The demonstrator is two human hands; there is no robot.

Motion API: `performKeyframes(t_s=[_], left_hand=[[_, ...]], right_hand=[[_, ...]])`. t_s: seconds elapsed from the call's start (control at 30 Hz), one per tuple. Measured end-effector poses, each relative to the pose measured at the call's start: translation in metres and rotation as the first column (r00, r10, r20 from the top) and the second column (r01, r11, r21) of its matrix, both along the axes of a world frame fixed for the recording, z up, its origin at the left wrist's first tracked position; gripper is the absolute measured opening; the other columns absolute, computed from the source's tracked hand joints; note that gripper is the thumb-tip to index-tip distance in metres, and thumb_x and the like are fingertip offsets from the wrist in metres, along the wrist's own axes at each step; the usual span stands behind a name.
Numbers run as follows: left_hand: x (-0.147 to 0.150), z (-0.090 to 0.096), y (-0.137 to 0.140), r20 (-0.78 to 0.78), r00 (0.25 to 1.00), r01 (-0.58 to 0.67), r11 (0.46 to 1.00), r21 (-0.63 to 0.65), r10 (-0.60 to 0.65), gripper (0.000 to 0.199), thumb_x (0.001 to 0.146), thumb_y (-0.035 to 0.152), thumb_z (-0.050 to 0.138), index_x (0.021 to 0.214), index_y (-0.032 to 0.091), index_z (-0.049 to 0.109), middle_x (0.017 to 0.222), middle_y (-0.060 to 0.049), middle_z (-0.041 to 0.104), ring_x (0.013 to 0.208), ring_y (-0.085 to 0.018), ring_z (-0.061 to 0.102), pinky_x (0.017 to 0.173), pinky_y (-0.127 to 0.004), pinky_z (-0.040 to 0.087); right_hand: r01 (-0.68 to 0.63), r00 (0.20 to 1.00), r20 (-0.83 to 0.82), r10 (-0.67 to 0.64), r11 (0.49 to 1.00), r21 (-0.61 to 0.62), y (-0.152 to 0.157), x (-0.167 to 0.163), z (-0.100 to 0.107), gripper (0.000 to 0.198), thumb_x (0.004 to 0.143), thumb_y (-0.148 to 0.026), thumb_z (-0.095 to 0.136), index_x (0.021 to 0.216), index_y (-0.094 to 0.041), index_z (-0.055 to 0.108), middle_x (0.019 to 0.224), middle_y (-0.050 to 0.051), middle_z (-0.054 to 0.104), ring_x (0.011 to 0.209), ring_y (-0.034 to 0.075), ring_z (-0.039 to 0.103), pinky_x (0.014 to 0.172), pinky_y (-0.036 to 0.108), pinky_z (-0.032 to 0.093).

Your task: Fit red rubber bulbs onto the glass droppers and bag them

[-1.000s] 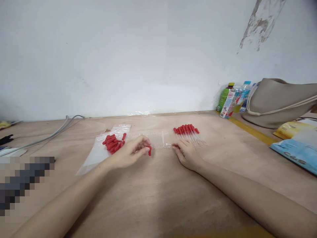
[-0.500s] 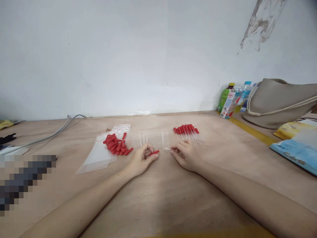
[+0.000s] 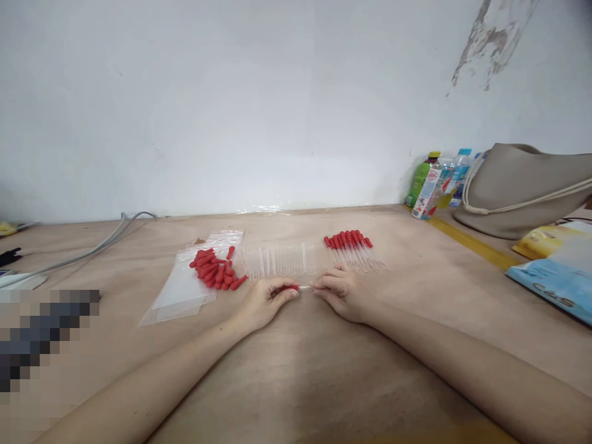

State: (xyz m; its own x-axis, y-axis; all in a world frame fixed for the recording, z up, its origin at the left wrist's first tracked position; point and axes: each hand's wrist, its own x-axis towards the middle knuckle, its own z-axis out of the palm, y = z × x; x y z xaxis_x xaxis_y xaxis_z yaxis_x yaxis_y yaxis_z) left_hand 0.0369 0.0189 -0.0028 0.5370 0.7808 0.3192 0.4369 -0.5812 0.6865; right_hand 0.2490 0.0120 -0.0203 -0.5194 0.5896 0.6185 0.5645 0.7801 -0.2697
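My left hand (image 3: 266,301) pinches a red rubber dropper bulb (image 3: 291,287), its open end facing right. Between the fingers of my right hand (image 3: 341,295) is a clear glass dropper tube (image 3: 305,288), lying level with its end at the bulb's mouth; how far it sits inside I cannot tell. Behind my hands a row of clear tubes (image 3: 282,260) lies side by side. A pile of loose red bulbs (image 3: 217,271) is left of my left hand. Beyond my right hand lie several droppers with red bulbs fitted (image 3: 351,243).
Plastic zip bags (image 3: 171,302) lie under the loose bulbs. Bottles (image 3: 428,188) and a grey bag (image 3: 522,191) stand by the wall at the right, with a blue and yellow packet (image 3: 550,283) nearer. A grey cable (image 3: 99,248) runs along the left.
My hands have come closer together. The bulb has been levelled, and the tube's end has met its mouth, where there was a gap before.
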Motion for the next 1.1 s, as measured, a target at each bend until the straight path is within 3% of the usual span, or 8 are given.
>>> performKeyframes(t_s=[0.2, 0.4, 0.6, 0.87, 1.1], left_hand=[[-0.001, -0.001, -0.002, -0.082, 0.995, 0.063, 0.996, 0.064, -0.058, 0.018, 0.083, 0.028, 0.049, 0.086, 0.020, 0.065, 0.083, 0.001, 0.067, 0.076, -0.014, 0.060, 0.069, -0.023, 0.045], [-0.002, -0.003, -0.003, -0.147, 0.989, 0.028, 0.995, 0.099, -0.013, 0.021, 0.084, 0.031, 0.047, 0.085, 0.019, 0.063, 0.078, 0.000, 0.064, 0.071, -0.014, 0.057, 0.065, -0.024, 0.043], [-0.001, -0.003, -0.005, -0.180, 0.984, 0.043, 0.984, 0.170, -0.012, 0.020, 0.084, 0.030, 0.046, 0.083, 0.018, 0.062, 0.075, -0.001, 0.062, 0.068, -0.013, 0.054, 0.063, -0.024, 0.041], [0.000, -0.003, -0.006, -0.200, 0.979, 0.088, 0.973, 0.212, -0.045, 0.018, 0.083, 0.028, 0.046, 0.085, 0.017, 0.061, 0.076, -0.002, 0.061, 0.070, -0.013, 0.054, 0.065, -0.024, 0.041], [0.001, -0.001, -0.003, -0.189, 0.980, 0.105, 0.965, 0.239, -0.060, 0.020, 0.084, 0.029, 0.045, 0.086, 0.017, 0.061, 0.076, -0.003, 0.061, 0.070, -0.014, 0.055, 0.065, -0.025, 0.042]], right_hand=[[-0.051, 0.999, 0.011, 0.051, 0.998, -0.044, 0.003, 0.003, 0.001, 0.015, 0.083, -0.018, 0.048, 0.086, -0.022, 0.062, 0.080, 0.000, 0.062, 0.071, 0.010, 0.055, 0.070, 0.028, 0.034], [0.032, 0.994, 0.098, -0.040, 0.997, 0.076, -0.003, 0.000, 0.004, 0.018, 0.083, -0.019, 0.045, 0.086, -0.021, 0.062, 0.076, 0.001, 0.062, 0.064, 0.011, 0.052, 0.065, 0.029, 0.031], [0.036, 0.979, 0.193, -0.068, 0.985, 0.168, -0.008, -0.007, 0.009, 0.023, 0.085, -0.021, 0.039, 0.080, -0.017, 0.061, 0.062, 0.001, 0.059, 0.055, 0.011, 0.047, 0.062, 0.029, 0.026], [0.067, 0.955, 0.278, -0.104, 0.988, 0.141, -0.009, -0.015, 0.009, 0.029, 0.086, -0.021, 0.036, 0.065, -0.016, 0.056, 0.059, 0.001, 0.060, 0.048, 0.009, 0.042, 0.063, 0.029, 0.023], [0.102, 0.942, 0.315, -0.118, 0.993, 0.066, -0.009, -0.019, 0.013, 0.029, 0.087, -0.021, 0.036, 0.065, -0.017, 0.055, 0.061, 0.000, 0.062, 0.049, 0.010, 0.042, 0.064, 0.029, 0.025]])
